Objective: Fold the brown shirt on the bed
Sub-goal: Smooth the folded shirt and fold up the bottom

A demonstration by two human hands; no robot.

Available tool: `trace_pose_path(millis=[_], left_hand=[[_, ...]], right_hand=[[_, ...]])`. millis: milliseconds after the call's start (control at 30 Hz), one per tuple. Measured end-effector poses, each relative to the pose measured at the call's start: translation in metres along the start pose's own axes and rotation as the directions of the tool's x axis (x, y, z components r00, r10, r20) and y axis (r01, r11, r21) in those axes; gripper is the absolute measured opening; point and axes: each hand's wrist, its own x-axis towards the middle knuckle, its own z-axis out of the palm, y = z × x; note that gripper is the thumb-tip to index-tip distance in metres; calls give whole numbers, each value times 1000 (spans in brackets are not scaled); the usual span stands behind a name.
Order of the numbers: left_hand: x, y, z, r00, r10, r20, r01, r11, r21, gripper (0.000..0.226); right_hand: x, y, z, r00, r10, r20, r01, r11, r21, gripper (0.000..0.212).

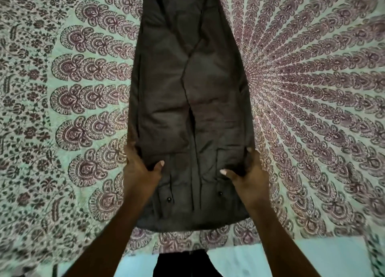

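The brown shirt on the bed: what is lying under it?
The patterned bedspread shows all round the brown shirt, so it presumably runs beneath. The left hand and right hand grip its side edges, fingers tucked under, thumbs on top. Anything else beneath is covered.

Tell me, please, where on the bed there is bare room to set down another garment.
The bedspread lies bare on both sides of the brown shirt. The middle strip is taken by the shirt, and its near end is crowded: the left hand and right hand grip its side edges there.
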Motion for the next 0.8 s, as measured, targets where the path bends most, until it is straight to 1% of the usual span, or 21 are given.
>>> trace_pose_path(millis=[33, 133, 167, 233, 267, 333, 400, 500, 567, 633, 667, 700, 733, 767, 800], left_hand=[[-11, -8, 0, 1000, -3, -4, 3, 1000, -6, 85], [-32, -24, -1, 999, 31, -10, -31, 999, -13, 80], [-35, -29, -3, 999, 43, -9, -44, 999, -25, 78], [-35, -38, -7, 997, 77, 0, -77, 997, -29, 77], [-34, -42, -10, 995, 96, 16, -96, 995, -6, 77], [-32, -47, -13, 989, 142, 43, -145, 987, 67, 75], [-30, -49, -13, 980, 194, 46, -199, 971, 134, 71], [-30, -49, -8, 980, 184, 72, -194, 964, 181, 64], [-34, -44, -4, 981, 192, 34, -194, 941, 277, 64], [-37, -33, 2, 945, 327, 4, -298, 859, 417, 67], [-36, -26, 6, 914, 405, 20, -373, 821, 433, 64], [-35, -18, 11, 891, 450, 57, -432, 802, 414, 58], [-33, -10, 17, 887, 450, 104, -455, 809, 373, 50], [-32, -3, 23, 899, 408, 159, -438, 828, 350, 45], [-32, 3, 29, 912, 346, 221, -407, 834, 372, 45]], right_hand=[[-9, 6, 0, 1000, -20, 8, 19, 999, 43, 97], [-24, 21, -2, 999, -25, 33, 14, 950, 312, 86], [-27, 25, 0, 999, -30, 18, 21, 930, 367, 82], [-31, 30, 0, 999, -34, -14, 37, 920, 391, 71], [-33, 30, 0, 999, -37, -25, 43, 928, 371, 68], [-35, 35, 2, 998, -55, -40, 65, 949, 308, 67], [-32, 38, 5, 996, -89, -13, 90, 974, 208, 66], [-27, 35, 6, 991, -136, 19, 133, 987, 94, 65], [-27, 33, 5, 988, -153, 16, 153, 988, 6, 66], [-29, 31, 6, 984, -179, -21, 173, 973, -154, 66], [-30, 30, 9, 977, -206, -57, 185, 949, -257, 66], [-29, 27, 12, 962, -255, -95, 208, 915, -347, 63], [-29, 22, 14, 943, -307, -128, 234, 886, -399, 59], [-27, 16, 16, 933, -329, -148, 245, 879, -410, 57], [-24, 11, 18, 940, -304, -153, 228, 896, -381, 58]])
